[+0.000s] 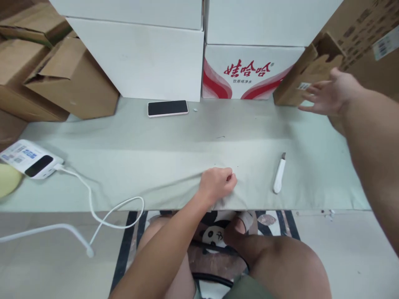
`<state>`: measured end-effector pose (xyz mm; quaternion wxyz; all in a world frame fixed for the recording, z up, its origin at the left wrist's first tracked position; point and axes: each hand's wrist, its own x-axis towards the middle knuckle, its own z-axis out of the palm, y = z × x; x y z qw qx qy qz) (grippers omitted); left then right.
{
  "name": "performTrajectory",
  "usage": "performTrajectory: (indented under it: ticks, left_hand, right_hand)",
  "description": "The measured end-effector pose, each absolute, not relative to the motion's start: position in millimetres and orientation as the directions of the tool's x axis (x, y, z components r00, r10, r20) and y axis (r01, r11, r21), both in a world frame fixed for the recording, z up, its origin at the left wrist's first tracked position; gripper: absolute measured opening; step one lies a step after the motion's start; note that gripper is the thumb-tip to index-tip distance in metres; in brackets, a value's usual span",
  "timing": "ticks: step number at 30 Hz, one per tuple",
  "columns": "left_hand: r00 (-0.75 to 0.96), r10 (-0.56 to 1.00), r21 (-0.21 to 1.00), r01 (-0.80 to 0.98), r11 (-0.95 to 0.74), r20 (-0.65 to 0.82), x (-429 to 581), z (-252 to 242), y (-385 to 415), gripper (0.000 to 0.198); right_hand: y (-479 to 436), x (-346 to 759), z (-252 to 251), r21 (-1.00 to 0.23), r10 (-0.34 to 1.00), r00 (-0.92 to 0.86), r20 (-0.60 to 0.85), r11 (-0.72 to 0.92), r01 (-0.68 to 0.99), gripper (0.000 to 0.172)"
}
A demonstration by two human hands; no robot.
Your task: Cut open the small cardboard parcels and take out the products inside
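Observation:
My left hand rests closed in a fist near the front edge of the covered table. Nothing shows between its fingers, and the cloth is creased around it. My right hand is raised at the right with fingers spread, holding nothing. It is just in front of an open brown cardboard box with a torn-looking flap; whether it touches the box I cannot tell. Between my hands, a white utility knife lies with its short blade pointing away from me.
A phone lies before stacked white cartons, one with red lettering. Brown boxes stand at the left. A white device trails a white cable over the table edge. A large carton stands right.

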<state>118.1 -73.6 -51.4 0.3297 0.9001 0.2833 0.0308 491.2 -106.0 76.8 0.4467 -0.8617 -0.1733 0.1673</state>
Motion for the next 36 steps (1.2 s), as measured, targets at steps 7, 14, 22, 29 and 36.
performTrajectory:
  ticks: [7, 14, 22, 29, 36]
  left_hand:
    - [0.852, 0.514, 0.701, 0.429, -0.571, -0.103, 116, -46, -74, 0.032]
    - [0.797, 0.604, 0.792, 0.368, -0.486, 0.001, 93, -37, -74, 0.030]
    - [0.559, 0.826, 0.870, 0.371, -0.324, 0.069, 22, -25, -36, 0.034]
    - [0.314, 0.926, 0.825, 0.451, -0.341, 0.211, -26, 1, 78, 0.015]
    - [0.172, 0.868, 0.709, 0.514, -0.483, 0.466, -95, 31, 254, 0.045]
  right_hand:
    - [-126, 426, 48, -0.746, 0.360, 0.894, -0.266, -0.665, 0.046, 0.031]
    - [-153, 239, -21, -0.692, 0.749, 0.660, -0.049, -0.502, 0.518, 0.030]
    - [-150, 134, -75, -0.350, 0.877, 0.461, 0.133, -0.394, 0.850, 0.054]
    - [-152, 136, -77, -0.244, 0.882, 0.446, 0.155, -0.403, 0.882, 0.052]
    - [-151, 134, -78, -0.184, 0.881, 0.435, 0.185, -0.404, 0.896, 0.049]
